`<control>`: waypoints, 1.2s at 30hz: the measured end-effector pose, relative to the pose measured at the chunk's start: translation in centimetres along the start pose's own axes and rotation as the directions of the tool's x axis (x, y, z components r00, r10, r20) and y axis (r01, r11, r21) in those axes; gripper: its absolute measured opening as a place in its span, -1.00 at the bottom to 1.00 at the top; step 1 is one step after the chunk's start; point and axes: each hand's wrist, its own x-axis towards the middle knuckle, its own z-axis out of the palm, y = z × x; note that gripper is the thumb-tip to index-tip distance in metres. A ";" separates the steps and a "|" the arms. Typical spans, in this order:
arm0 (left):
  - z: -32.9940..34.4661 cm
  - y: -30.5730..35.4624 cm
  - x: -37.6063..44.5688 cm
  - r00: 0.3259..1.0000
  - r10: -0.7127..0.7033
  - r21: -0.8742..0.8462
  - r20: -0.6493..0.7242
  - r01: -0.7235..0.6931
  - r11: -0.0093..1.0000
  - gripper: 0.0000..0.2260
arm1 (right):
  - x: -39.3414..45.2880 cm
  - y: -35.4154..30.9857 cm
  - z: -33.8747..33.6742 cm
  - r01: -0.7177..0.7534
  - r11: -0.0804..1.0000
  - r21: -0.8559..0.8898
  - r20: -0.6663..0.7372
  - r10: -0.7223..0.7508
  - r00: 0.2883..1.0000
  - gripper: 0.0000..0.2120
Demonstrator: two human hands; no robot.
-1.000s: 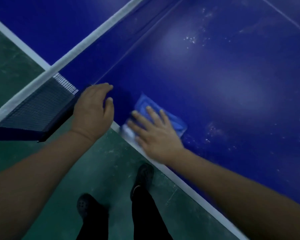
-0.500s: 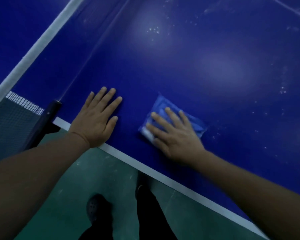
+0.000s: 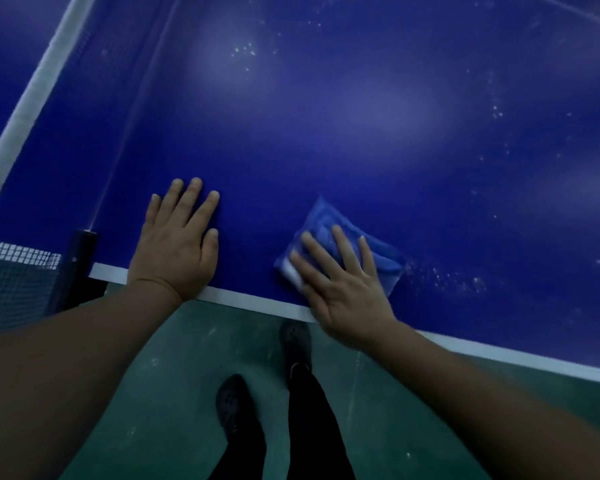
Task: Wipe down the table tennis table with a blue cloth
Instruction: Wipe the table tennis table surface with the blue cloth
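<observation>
The dark blue table tennis table (image 3: 361, 109) fills the upper view, with a white line along its near edge. A folded blue cloth (image 3: 329, 220) lies on it close to that edge. My right hand (image 3: 343, 289) presses flat on the cloth with fingers spread, covering its near half. My left hand (image 3: 179, 244) rests flat on the bare table to the left, fingers apart, holding nothing. White specks dot the surface to the right of the cloth.
The net (image 3: 11, 268) with its white top band and dark post (image 3: 80, 258) stands at the left edge. Below the table edge is green floor (image 3: 160, 393), where my two dark shoes (image 3: 236, 407) stand.
My left hand left the net post and now lies flat on the table. My right hand slid the cloth rightward along the near edge, away from the net.
</observation>
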 end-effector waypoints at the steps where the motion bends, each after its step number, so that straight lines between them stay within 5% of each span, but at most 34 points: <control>1: 0.1 0.0 0.0 1.000 0.005 -0.005 -0.008 -0.005 1.000 -0.43 | -1.0 1.1 -0.2 0.060 0.998 -0.011 0.035 -0.060 0.998 -0.51; 2: 0.1 0.0 0.0 1.000 0.007 -0.008 -0.014 -0.007 1.000 -0.42 | -1.4 3.2 -0.2 0.042 0.997 -0.063 0.028 -0.040 0.999 -0.50; 4: 0.2 0.0 0.2 1.000 0.015 -0.015 -0.023 -0.015 1.000 -0.42 | -1.8 8.4 -0.3 -0.309 0.948 -0.073 -0.020 0.308 0.951 -0.42; 6: 0.2 0.1 0.1 0.999 0.018 -0.016 -0.027 -0.019 1.000 -0.43 | -2.1 12.2 -1.3 -0.755 0.650 0.087 -0.013 0.758 0.652 -0.42; 8: 0.3 0.1 0.1 1.000 0.015 -0.012 -0.027 -0.015 1.000 -0.44 | -1.3 11.3 -1.8 -0.909 0.354 0.218 -0.017 0.933 0.359 -0.47; 9: 0.3 0.1 0.2 1.000 0.015 -0.009 -0.025 -0.016 1.000 -0.45 | -0.1 9.2 -1.7 -0.921 0.313 0.231 -0.026 0.948 0.316 -0.47; 11: 0.3 0.1 0.2 1.000 0.019 -0.010 -0.025 -0.019 1.000 -0.45 | 2.4 2.9 -1.1 -0.859 0.463 0.219 -0.063 0.885 0.461 -0.46; 14: 0.2 0.0 0.1 1.000 0.012 -0.015 -0.024 -0.013 1.000 -0.45 | 2.5 -6.9 0.7 -0.473 0.867 0.156 -0.090 0.490 0.867 -0.49; 16: 0.1 -0.1 0.1 1.000 0.008 -0.015 -0.021 -0.008 1.000 -0.44 | 0.2 -5.8 1.2 -0.340 0.934 0.110 -0.053 0.347 0.936 -0.50; 17: 0.1 -0.1 0.1 1.000 0.007 -0.017 -0.019 -0.007 1.000 -0.44 | -1.3 -2.6 1.7 -0.402 0.914 0.058 -0.007 0.403 0.915 -0.48; 19: -0.1 -0.1 0.1 1.000 0.006 -0.014 -0.010 -0.006 1.000 -0.44 | -4.7 5.0 2.1 -0.618 0.786 -0.034 0.024 0.619 0.785 -0.42; 22: -0.1 0.0 0.1 1.000 0.001 -0.007 -0.002 -0.001 1.000 -0.44 | -8.1 12.8 0.2 -0.930 0.346 0.125 0.052 0.934 0.355 -0.44; 24: 0.0 0.0 0.1 1.000 0.002 -0.016 -0.001 -0.002 1.000 -0.44 | -6.6 12.2 -1.0 -0.964 0.103 0.246 0.039 0.993 0.116 -0.48; 25: 0.0 -0.1 0.1 1.000 0.002 -0.018 0.001 -0.002 1.000 -0.44 | -4.8 10.4 -1.5 -0.964 0.108 0.244 0.015 0.993 0.115 -0.46; 26: 0.0 -0.1 0.1 1.000 0.001 -0.014 0.003 -0.001 1.000 -0.44 | -2.8 8.1 -1.5 -0.955 0.199 0.220 -0.012 0.979 0.201 -0.42; 29: -0.1 0.0 0.1 1.000 -0.004 -0.014 0.003 0.004 1.000 -0.44 | 1.7 -0.3 -0.3 -0.657 0.737 0.161 0.011 0.664 0.748 -0.41; 30: -0.2 0.0 0.1 1.000 -0.006 -0.018 -0.001 0.006 1.000 -0.44 | 2.3 -1.4 -0.4 -0.486 0.860 0.156 0.031 0.488 0.872 -0.44; 31: -0.2 0.1 0.1 1.000 -0.003 -0.019 0.001 0.003 1.000 -0.44 | 2.7 -0.7 -1.0 -0.375 0.914 0.153 0.015 0.377 0.926 -0.47; 33: -0.1 0.1 0.2 1.000 -0.001 -0.019 0.008 0.002 1.000 -0.43 | 2.9 5.1 -1.3 -0.433 0.897 0.085 -0.010 0.436 0.900 -0.48; 36: -0.1 0.1 0.2 1.000 -0.003 -0.009 0.026 0.003 1.000 -0.42 | 2.6 13.3 -2.4 -0.685 0.728 0.041 0.008 0.685 0.728 -0.39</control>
